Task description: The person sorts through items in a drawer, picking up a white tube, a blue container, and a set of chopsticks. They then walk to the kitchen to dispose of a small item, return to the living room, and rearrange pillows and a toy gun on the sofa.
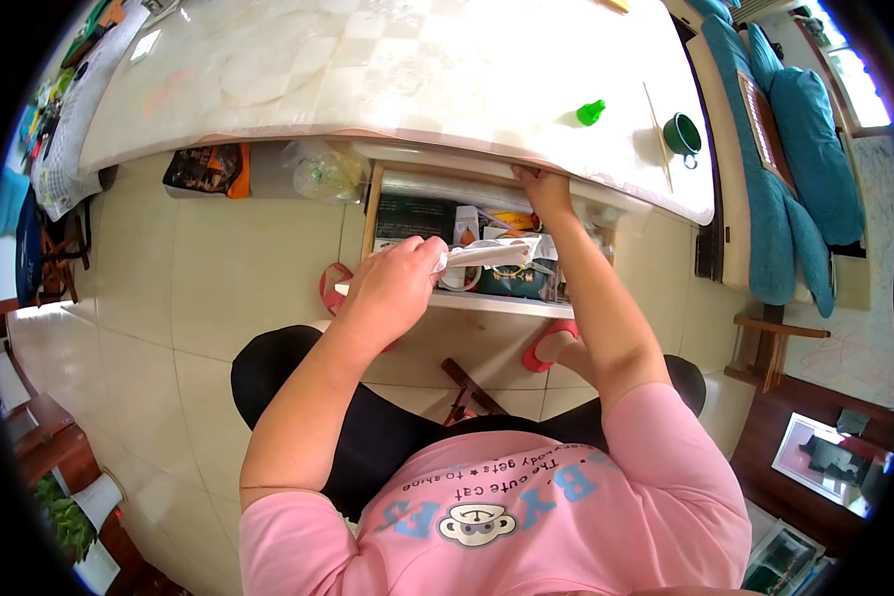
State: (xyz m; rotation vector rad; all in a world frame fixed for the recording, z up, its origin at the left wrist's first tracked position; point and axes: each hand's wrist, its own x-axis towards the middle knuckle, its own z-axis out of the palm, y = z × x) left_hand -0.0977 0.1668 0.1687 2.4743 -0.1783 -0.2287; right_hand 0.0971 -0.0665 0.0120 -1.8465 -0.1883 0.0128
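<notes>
In the head view my left hand (392,288) is closed on one end of a white plastic packet (492,255), held over the open drawer (372,214). My right hand (543,191) reaches to the back of the drawer, by the table edge. Its fingertips are partly hidden there, and whether they grip anything does not show. Beneath the packet, the drawer holds a dark green box (417,217), a dark green package (512,282), a yellow item (513,220) and other small things, partly covered by my arm and the packet.
On the pale-covered table (417,79) stand a small green bottle (591,112) and a dark green mug (681,136), with a thin stick (658,139) alongside. Left of the drawer are a clear plastic bag (326,174) and a black-and-orange bag (209,171). A blue sofa (815,149) stands right.
</notes>
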